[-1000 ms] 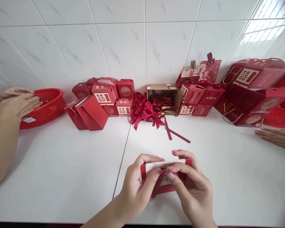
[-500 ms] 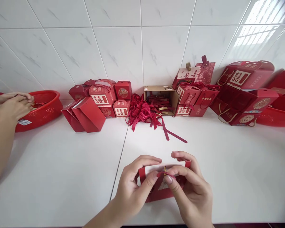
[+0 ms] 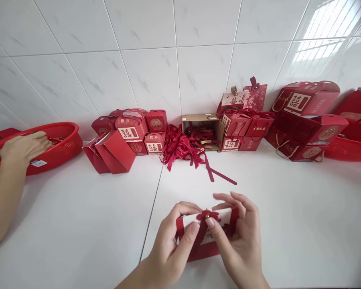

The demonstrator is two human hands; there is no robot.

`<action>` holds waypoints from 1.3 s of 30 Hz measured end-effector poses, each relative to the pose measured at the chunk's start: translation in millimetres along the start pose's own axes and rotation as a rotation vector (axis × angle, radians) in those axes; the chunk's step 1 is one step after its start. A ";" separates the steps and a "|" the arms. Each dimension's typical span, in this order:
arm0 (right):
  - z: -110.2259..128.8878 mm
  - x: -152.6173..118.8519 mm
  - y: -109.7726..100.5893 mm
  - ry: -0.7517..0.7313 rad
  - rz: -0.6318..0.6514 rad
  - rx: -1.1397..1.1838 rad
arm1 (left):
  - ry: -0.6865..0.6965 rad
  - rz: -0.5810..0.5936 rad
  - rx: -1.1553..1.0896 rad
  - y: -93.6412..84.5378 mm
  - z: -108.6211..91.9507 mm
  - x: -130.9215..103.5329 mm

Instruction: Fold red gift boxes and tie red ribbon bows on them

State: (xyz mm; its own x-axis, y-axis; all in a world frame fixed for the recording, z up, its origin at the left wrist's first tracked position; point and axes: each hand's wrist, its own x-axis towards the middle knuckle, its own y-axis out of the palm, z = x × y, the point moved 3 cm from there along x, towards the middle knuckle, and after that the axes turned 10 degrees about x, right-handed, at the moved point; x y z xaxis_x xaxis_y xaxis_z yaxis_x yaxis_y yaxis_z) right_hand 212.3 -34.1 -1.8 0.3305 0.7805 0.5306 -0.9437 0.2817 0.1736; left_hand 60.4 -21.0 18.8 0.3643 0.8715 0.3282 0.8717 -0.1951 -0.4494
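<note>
1 head camera looks forward and down.

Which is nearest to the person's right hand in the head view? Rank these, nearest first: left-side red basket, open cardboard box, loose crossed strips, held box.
1. Held box: touching the right hand.
2. Loose crossed strips: just beyond it.
3. Open cardboard box: farther back, by the wall.
4. Red basket: far left.

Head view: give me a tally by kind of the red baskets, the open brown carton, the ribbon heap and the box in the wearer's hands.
Red baskets: 2, left basket and right basket
Open brown carton: 1
Ribbon heap: 1
Red-and-white box, between left hand and right hand: 1
Total: 5
</note>
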 end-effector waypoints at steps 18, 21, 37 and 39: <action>6.2 17.4 -11.3 -0.172 0.074 0.034 | 0.320 0.024 0.351 -61.6 -26.3 0.8; 19.0 15.6 -5.6 -0.288 0.210 0.074 | 0.342 -0.126 0.132 -69.8 -48.3 5.8; 30.8 10.4 -9.5 -0.405 0.302 0.090 | 0.349 0.266 0.268 -40.5 -58.4 36.0; 32.7 11.3 -8.4 -0.422 0.300 0.072 | 0.306 0.194 0.274 -38.3 -59.5 33.2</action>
State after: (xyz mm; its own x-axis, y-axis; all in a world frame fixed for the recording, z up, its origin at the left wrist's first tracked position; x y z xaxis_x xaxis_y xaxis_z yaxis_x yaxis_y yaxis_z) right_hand 223.5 -45.9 29.9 0.0255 0.5238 0.8515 -0.9995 0.0299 0.0115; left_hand 58.6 -11.4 96.3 0.6287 0.6495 0.4277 0.6735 -0.1798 -0.7170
